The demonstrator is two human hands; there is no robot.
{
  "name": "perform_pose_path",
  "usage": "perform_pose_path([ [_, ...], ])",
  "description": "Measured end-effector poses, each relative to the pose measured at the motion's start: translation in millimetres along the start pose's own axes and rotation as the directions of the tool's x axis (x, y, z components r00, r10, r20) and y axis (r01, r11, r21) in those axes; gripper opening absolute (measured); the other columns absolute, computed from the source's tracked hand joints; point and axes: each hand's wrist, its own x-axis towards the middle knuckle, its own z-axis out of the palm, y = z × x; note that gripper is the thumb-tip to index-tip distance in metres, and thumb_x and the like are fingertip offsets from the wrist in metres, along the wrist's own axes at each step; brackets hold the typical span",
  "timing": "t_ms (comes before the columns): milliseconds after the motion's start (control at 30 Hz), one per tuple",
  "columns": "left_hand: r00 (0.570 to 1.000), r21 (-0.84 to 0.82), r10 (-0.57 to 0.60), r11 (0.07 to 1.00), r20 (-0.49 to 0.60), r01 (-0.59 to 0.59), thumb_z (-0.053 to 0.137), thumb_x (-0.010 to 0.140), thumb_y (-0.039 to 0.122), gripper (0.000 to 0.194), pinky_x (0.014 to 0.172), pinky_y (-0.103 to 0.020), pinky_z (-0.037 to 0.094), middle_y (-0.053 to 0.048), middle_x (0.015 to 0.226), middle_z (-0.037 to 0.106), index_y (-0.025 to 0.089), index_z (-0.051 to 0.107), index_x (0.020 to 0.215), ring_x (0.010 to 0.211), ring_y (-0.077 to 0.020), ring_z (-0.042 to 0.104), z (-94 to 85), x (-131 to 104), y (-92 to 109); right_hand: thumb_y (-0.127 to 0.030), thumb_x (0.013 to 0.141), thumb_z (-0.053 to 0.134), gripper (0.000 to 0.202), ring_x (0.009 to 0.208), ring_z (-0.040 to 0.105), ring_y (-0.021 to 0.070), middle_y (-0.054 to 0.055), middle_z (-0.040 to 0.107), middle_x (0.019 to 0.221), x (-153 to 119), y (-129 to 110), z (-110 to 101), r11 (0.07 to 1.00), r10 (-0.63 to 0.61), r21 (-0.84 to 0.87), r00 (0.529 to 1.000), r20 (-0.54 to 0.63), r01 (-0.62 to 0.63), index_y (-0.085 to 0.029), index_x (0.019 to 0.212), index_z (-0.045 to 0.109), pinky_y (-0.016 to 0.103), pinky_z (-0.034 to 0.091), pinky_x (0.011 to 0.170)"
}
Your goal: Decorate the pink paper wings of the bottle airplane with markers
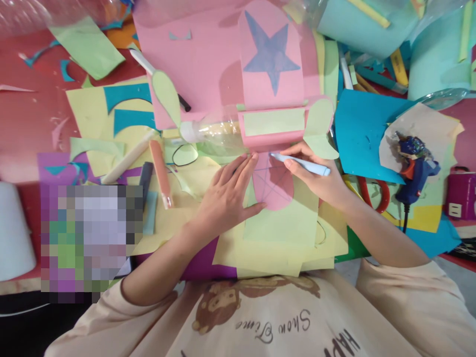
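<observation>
My right hand (316,173) grips a light blue marker pen (308,164), its tip on a pink paper piece with a rounded end (275,191). Thin blue lines of a star outline show on that piece. My left hand (234,191) lies flat with fingers stretched, its fingertips and thumb at the left edge of the pink paper. Just beyond both hands is a plastic bottle (219,134) lying on its side, wrapped in pink paper with a pale green strip (274,122). A pink flap above it bears a filled blue star (271,52). Green paper leaf shapes (320,124) stick out at its right.
A blue glue gun (416,178) rests at the right on paper, near red-handled scissors (375,193). Blue paper (366,139) lies beside them. An orange marker (160,173), a white roll-like object (15,230) and many paper scraps are on the left.
</observation>
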Motion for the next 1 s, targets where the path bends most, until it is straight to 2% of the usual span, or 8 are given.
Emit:
perform_pose_path([
  [133, 1.000, 0.008, 0.000, 1.000, 0.005, -0.001, 0.062, 0.086, 0.044, 0.093, 0.108, -0.046, 0.036, -0.019, 0.149, 0.041, 0.015, 0.005, 0.152, 0.137, -0.0345, 0.040, -0.5, 0.0, 0.4, -0.038, 0.091, 0.058, 0.020, 0.081, 0.059, 0.0131, 0.003, 0.063, 0.090, 0.0, 1.5, -0.4, 0.999, -0.016, -0.046, 1.000, 0.014, 0.017, -0.019, 0.093, 0.064, 0.027, 0.048, 0.075],
  [300, 1.000, 0.014, 0.004, 1.000, -0.007, -0.004, 0.063, 0.085, 0.044, 0.094, 0.108, -0.046, 0.036, -0.019, 0.148, 0.042, 0.014, 0.006, 0.152, 0.137, -0.0343, 0.040, 0.2, -0.2, 0.3, -0.039, 0.091, 0.056, 0.021, 0.079, 0.059, 0.0126, 0.002, 0.063, 0.089, -0.5, 0.8, 1.6, 1.000, -0.014, 0.003, 1.000, -0.003, 0.014, -0.020, 0.098, 0.062, 0.026, 0.049, 0.074],
  [433, 1.000, 0.005, 0.005, 1.000, -0.003, -0.005, 0.063, 0.085, 0.044, 0.096, 0.108, -0.047, 0.037, -0.019, 0.149, 0.041, 0.016, 0.002, 0.152, 0.136, -0.0347, 0.040, 0.0, 0.3, 0.2, -0.039, 0.090, 0.058, 0.021, 0.081, 0.059, 0.0147, 0.003, 0.065, 0.089, 0.0, 2.6, 0.0, 0.996, -0.027, -0.080, 0.999, 0.026, 0.029, -0.020, 0.093, 0.065, 0.028, 0.047, 0.073],
  [567, 1.000, 0.013, 0.008, 1.000, -0.004, -0.008, 0.063, 0.085, 0.043, 0.094, 0.107, -0.046, 0.037, -0.019, 0.148, 0.042, 0.015, 0.003, 0.152, 0.136, -0.0346, 0.040, -0.8, 0.6, 0.6, -0.038, 0.088, 0.060, 0.020, 0.075, 0.057, 0.0139, 0.002, 0.065, 0.085, 0.6, 3.4, -1.6, 0.993, -0.010, -0.113, 0.998, 0.063, 0.017, -0.019, 0.090, 0.066, 0.026, 0.045, 0.066],
  [733, 1.000, 0.005, 0.002, 1.000, 0.002, -0.002, 0.062, 0.085, 0.044, 0.094, 0.108, -0.047, 0.037, -0.019, 0.149, 0.041, 0.016, 0.002, 0.153, 0.137, -0.0352, 0.040, -0.1, -0.1, 0.1, -0.039, 0.091, 0.056, 0.021, 0.077, 0.058, 0.0137, 0.003, 0.064, 0.090, 0.2, 2.9, -0.5, 0.995, -0.039, -0.087, 0.999, 0.030, 0.042, -0.020, 0.094, 0.064, 0.027, 0.046, 0.070],
  [1000, 1.000, 0.001, 0.008, 1.000, -0.006, -0.008, 0.062, 0.086, 0.043, 0.093, 0.107, -0.047, 0.037, -0.019, 0.148, 0.042, 0.016, 0.003, 0.152, 0.136, -0.0348, 0.041, -0.3, 0.2, 0.5, -0.040, 0.088, 0.060, 0.023, 0.081, 0.059, 0.0152, 0.003, 0.066, 0.089, -3.2, 3.4, -3.3, 0.995, 0.032, -0.100, 0.995, 0.091, -0.022, -0.019, 0.093, 0.067, 0.026, 0.046, 0.068],
])
